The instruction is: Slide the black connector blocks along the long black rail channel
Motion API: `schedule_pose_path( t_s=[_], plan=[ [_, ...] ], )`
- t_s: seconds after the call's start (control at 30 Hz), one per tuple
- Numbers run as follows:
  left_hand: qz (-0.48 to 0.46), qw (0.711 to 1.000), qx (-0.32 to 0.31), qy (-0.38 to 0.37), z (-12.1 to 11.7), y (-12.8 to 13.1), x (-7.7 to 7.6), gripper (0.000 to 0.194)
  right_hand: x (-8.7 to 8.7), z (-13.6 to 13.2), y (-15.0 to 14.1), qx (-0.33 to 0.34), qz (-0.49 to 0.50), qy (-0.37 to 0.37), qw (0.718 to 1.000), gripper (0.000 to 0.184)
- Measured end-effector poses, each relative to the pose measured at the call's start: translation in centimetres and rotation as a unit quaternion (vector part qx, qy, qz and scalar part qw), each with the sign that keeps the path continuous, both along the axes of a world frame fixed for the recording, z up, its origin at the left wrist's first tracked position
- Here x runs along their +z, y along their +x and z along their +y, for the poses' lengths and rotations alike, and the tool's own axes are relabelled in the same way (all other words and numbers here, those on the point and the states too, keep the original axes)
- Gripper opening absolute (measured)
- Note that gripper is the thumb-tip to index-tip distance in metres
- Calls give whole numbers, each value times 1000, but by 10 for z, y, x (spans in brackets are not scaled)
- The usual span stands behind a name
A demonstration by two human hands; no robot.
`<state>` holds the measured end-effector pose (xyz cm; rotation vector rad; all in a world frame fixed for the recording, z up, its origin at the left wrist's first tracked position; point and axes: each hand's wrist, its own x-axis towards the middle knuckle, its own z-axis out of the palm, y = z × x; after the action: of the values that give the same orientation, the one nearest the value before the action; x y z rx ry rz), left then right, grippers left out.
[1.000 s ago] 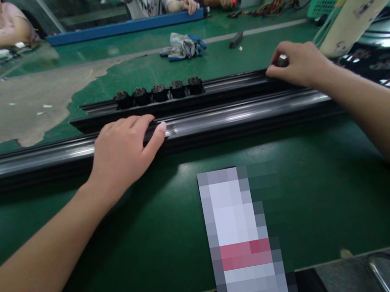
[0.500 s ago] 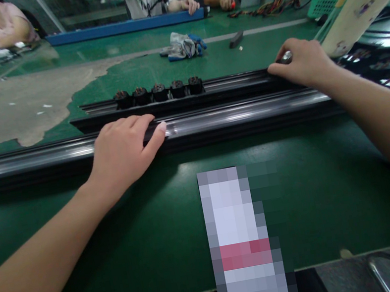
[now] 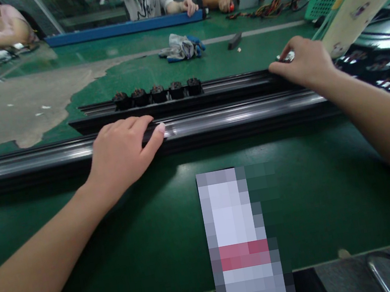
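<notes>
My left hand (image 3: 119,146) lies across a long black metal rail (image 3: 235,116) with a shiny top face. Its fingers are bent over the far edge and the thumb rests on top. Behind this rail is a second, shorter black rail (image 3: 236,82) carrying a row of round black power sockets (image 3: 157,93). At the right part of that rail, my right hand (image 3: 304,61) is closed, thumb and fingers together. A bit of something shiny and silvery (image 3: 289,57) shows in its fingers; most of it is hidden, so its kind is unclear.
A pixelated flat item (image 3: 234,219) lies at the front edge of the green table (image 3: 142,256). Beyond the rails are work gloves (image 3: 183,47) and a small grey block (image 3: 235,41). Across the table, people sit by a blue bar (image 3: 121,29); a green basket (image 3: 322,0) stands right.
Both hands keep almost the same place; the right fingers shift slightly around the silvery item. Across the table, a person's raised hand and dark cable have moved up. The view shifts slightly.
</notes>
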<state>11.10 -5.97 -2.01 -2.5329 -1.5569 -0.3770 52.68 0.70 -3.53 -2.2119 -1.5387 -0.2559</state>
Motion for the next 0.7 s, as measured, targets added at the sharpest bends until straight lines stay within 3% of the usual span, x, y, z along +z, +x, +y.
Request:
schedule_pose_path(
  t_s=[0.7],
  plan=[
    [-16,1000,-3,0,1,-1,-1,63,1,2,1,-27,2,-3,1000,40]
  ],
)
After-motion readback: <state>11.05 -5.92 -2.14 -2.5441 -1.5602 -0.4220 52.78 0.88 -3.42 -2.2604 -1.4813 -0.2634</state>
